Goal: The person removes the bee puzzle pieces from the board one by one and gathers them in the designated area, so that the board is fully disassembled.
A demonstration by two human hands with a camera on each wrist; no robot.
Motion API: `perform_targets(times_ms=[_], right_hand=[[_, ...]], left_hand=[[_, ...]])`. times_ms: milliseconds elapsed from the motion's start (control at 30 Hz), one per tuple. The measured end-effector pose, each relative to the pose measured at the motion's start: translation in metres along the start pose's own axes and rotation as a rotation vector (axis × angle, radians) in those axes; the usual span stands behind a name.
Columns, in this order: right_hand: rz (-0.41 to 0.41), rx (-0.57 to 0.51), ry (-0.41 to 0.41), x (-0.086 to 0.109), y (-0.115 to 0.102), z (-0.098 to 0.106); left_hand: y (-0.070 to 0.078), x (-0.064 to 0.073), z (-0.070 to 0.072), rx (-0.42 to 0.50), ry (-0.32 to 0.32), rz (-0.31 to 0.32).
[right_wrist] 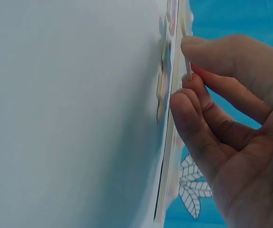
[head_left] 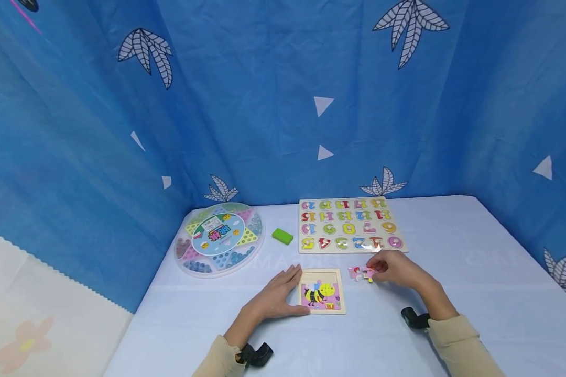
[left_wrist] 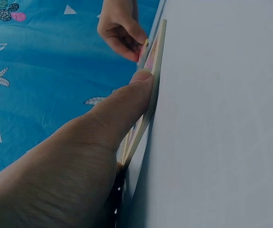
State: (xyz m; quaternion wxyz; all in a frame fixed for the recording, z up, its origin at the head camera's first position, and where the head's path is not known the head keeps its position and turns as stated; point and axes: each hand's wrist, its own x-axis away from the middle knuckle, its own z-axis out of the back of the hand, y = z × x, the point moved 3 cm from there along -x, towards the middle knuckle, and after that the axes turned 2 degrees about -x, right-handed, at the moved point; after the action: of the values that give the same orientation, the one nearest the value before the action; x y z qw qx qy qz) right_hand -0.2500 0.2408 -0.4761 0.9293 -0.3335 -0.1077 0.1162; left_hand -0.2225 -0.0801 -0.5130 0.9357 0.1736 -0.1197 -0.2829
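My left hand [head_left: 278,296] lies along the left side of a small wooden jigsaw tray [head_left: 341,293], fingers at its top left corner. Its thumb [left_wrist: 127,102] rests on the near edge. Inside the tray, a bee picture [head_left: 318,294] on pink fills the lower part, and bare wood shows along the top. To the right of the tray my right hand [head_left: 396,268] pinches a thin jigsaw piece [right_wrist: 188,61] between thumb and fingertips. Beside those fingertips, another pink jigsaw piece [head_left: 354,272] lies on the table.
Behind the hands lies a wooden number puzzle board [head_left: 349,248] with colourful numerals. A green block [head_left: 282,236] is left of it. Farther left sits a round clear game case [head_left: 219,238] with coloured beads. Blue patterned cloth [head_left: 273,104] hangs behind the white table [head_left: 358,345].
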Motion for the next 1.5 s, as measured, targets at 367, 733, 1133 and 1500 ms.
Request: perform_targets(times_ms=[367, 733, 1133, 1500], right_hand=[[-0.049, 0.034, 0.009, 0.011, 0.015, 0.014], [-0.078, 0.026, 0.010, 0.019, 0.027, 0.025], [-0.078, 0.040, 0.019, 0.022, 0.040, 0.034], [-0.071, 0.047, 0.022, 0.020, 0.046, 0.035]], left_hand=[[-0.001, 0.000, -0.001, 0.003, 0.001, -0.001], [0.001, 0.002, 0.001, 0.023, -0.006, 0.004], [0.002, 0.002, 0.001, 0.026, 0.003, -0.001], [0.001, 0.000, 0.001, 0.017, -0.004, 0.007]])
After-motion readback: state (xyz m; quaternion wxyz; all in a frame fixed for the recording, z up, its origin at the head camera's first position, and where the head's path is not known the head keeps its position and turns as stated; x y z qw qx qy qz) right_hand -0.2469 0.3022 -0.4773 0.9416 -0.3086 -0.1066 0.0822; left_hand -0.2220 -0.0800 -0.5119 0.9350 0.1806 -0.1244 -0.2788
